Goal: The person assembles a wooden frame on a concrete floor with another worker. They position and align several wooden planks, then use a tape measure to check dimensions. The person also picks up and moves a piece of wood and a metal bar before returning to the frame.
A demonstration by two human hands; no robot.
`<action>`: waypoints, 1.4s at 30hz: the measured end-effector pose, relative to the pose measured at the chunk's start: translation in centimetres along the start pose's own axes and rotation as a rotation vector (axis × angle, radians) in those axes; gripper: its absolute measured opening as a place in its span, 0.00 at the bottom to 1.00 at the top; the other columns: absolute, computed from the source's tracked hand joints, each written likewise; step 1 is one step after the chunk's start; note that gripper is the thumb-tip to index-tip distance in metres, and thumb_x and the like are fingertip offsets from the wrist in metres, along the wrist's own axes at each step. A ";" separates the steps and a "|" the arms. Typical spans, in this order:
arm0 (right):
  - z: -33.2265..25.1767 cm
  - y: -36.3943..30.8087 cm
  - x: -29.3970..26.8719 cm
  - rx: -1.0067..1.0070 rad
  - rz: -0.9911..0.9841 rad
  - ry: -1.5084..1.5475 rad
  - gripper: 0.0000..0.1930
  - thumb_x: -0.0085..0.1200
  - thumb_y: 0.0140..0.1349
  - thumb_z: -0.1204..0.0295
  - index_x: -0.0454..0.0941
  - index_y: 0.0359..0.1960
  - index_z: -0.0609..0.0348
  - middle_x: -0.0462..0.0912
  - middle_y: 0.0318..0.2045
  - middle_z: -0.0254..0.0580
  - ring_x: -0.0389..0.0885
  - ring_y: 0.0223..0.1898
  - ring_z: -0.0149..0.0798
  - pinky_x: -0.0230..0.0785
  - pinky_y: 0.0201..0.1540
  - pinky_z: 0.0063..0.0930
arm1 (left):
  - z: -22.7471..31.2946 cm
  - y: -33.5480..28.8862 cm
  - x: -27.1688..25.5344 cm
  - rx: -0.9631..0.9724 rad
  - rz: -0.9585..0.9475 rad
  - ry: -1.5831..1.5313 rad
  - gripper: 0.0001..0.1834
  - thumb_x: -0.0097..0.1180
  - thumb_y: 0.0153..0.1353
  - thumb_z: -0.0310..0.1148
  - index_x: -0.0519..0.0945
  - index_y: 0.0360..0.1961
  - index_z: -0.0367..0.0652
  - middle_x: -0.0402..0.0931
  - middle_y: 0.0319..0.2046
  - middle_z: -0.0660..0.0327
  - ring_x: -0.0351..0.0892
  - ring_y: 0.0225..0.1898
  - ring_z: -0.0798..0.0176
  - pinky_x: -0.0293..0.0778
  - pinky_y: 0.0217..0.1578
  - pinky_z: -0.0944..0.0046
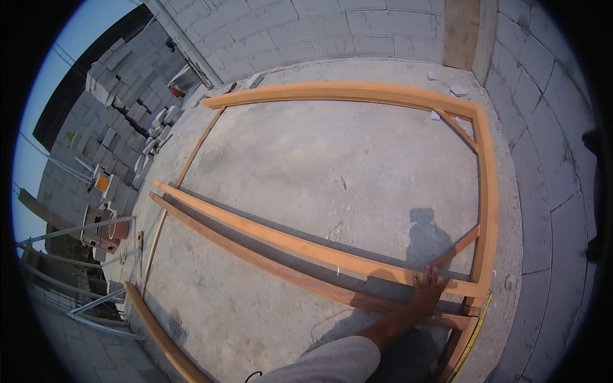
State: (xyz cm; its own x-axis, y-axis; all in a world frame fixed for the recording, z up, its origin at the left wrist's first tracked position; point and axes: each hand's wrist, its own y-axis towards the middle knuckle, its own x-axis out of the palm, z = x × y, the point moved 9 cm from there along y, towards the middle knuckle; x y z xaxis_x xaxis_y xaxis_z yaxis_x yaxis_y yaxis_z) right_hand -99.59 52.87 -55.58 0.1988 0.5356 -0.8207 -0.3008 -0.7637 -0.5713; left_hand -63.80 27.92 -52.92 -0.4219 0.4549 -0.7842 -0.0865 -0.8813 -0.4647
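My left hand (429, 292) lies with its fingers spread on the light orange wooden beam (281, 236), near that beam's right end. Beneath my forearm a darker brown beam (255, 256) runs almost alongside it. Both belong to, or rest against, a large door-like wooden frame on the floor, whose right side piece (487, 191) meets the beams by my hand. A short diagonal brace (458, 246) slants up from beside my fingers to that side piece. At the lower right, a yellow tape measure blade (474, 338) stretches along the wood. My right hand is out of sight.
The frame's far beam (345, 92) lies near a grey block wall (306, 29). A thin batten (199, 148) crosses the left ends. Another beam (156, 329) lies lower left. Beyond are buckets (117, 228), stacked blocks (118, 137) and metal bars (96, 303). Another wall (543, 159) stands right.
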 end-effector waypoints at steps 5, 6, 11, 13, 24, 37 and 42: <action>0.0 -0.1 -0.2 0.001 0.046 0.054 0.33 0.52 0.62 0.46 0.72 0.58 0.60 0.77 0.53 0.63 0.75 0.55 0.59 0.68 0.57 0.48 | 0.1 -0.3 -0.4 -0.014 0.019 0.005 0.75 0.81 0.28 0.47 0.41 0.75 0.56 0.37 0.72 0.38 0.33 0.73 0.31 0.42 0.61 0.18; 0.1 -0.2 -0.2 0.002 0.048 0.059 0.33 0.51 0.62 0.45 0.71 0.59 0.60 0.77 0.53 0.63 0.75 0.55 0.59 0.67 0.58 0.48 | 0.2 -0.5 -0.5 -0.014 0.027 0.013 0.75 0.81 0.28 0.48 0.41 0.75 0.55 0.38 0.72 0.38 0.33 0.73 0.31 0.43 0.61 0.18; 0.7 0.0 0.2 0.004 0.077 0.101 0.36 0.49 0.62 0.42 0.67 0.62 0.56 0.76 0.54 0.62 0.74 0.56 0.60 0.66 0.59 0.48 | 0.6 -1.0 -1.0 -0.005 0.050 0.242 0.74 0.80 0.29 0.49 0.42 0.75 0.55 0.39 0.71 0.37 0.36 0.73 0.32 0.48 0.60 0.18; 0.8 0.2 0.4 -0.002 0.091 0.119 0.37 0.48 0.62 0.41 0.66 0.64 0.55 0.76 0.54 0.62 0.74 0.56 0.60 0.66 0.59 0.48 | 0.4 -0.9 -0.6 -0.017 0.002 0.283 0.74 0.80 0.30 0.50 0.42 0.75 0.55 0.39 0.71 0.37 0.37 0.73 0.33 0.49 0.60 0.19; 5.4 1.0 5.0 0.212 -0.168 0.308 0.30 0.35 0.70 0.45 0.65 0.67 0.46 0.74 0.58 0.60 0.74 0.57 0.60 0.63 0.61 0.52 | -0.3 1.2 2.5 0.001 0.073 0.079 0.75 0.80 0.30 0.51 0.40 0.75 0.56 0.39 0.71 0.37 0.37 0.73 0.33 0.49 0.60 0.19; 1.4 1.5 2.1 0.025 0.130 0.178 0.35 0.45 0.63 0.40 0.71 0.62 0.53 0.74 0.57 0.62 0.73 0.57 0.59 0.64 0.61 0.49 | -1.7 12.1 17.1 -0.053 0.674 0.812 0.76 0.81 0.24 0.51 0.43 0.74 0.56 0.41 0.71 0.38 0.38 0.73 0.33 0.48 0.60 0.19; -4.4 0.6 -2.3 -0.059 0.146 0.140 0.33 0.47 0.64 0.44 0.71 0.61 0.57 0.74 0.57 0.63 0.73 0.57 0.59 0.63 0.61 0.48 | -1.2 5.0 8.5 -0.007 0.344 0.327 0.77 0.80 0.21 0.54 0.45 0.74 0.57 0.42 0.72 0.42 0.38 0.73 0.36 0.45 0.61 0.20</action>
State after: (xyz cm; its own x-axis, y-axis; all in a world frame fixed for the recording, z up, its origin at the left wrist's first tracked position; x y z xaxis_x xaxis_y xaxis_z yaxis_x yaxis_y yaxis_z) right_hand -96.12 49.55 -54.09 0.2865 0.3655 -0.8856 -0.2816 -0.8514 -0.4424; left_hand -66.73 27.53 -62.34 -0.1191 0.1541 -0.9809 0.0148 -0.9875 -0.1569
